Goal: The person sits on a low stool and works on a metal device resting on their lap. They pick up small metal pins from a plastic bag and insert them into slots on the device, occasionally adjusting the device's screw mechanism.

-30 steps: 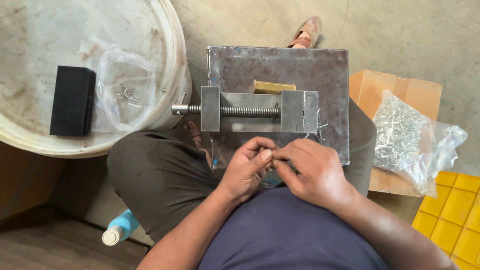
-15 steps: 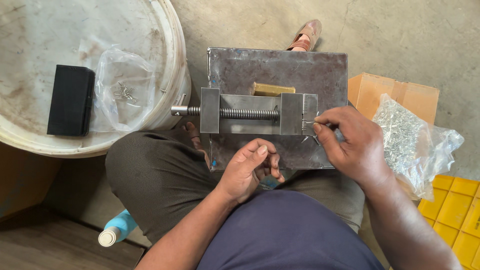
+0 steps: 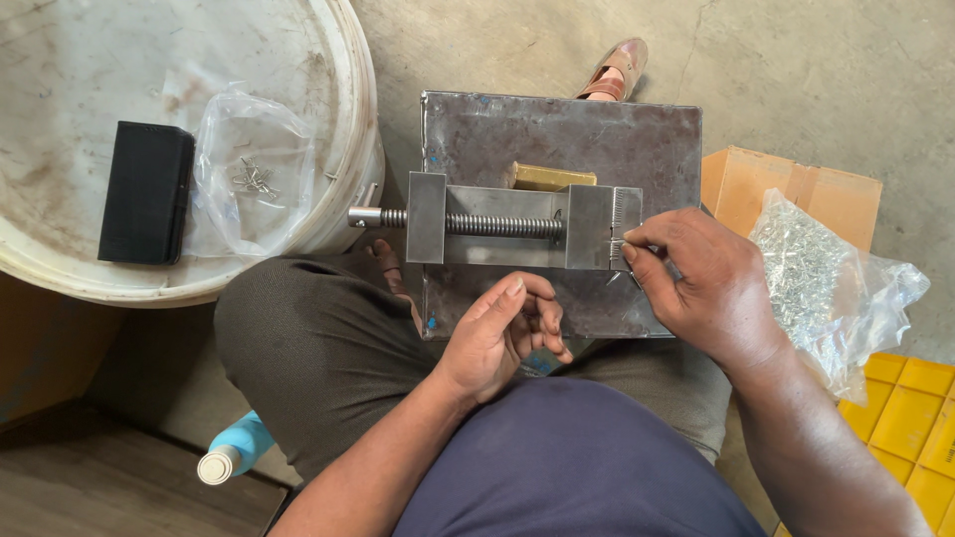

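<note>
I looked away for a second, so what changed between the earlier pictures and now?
The right hand left the left hand in front of the body and went out to the right end of the metal vise, where its fingertips pinch something small against the end block. The left hand stayed near the lap, fingers curled. The vise, the steel plate and both bags stayed put.

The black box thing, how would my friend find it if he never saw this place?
Start at the big round white drum lid on the left of the head view. A crumpled clear plastic bag with a few small metal pieces lies on it, and the black box sits just left of that bag. It is the only dark, plain rectangular block there; everything around it is white or see-through.
</note>
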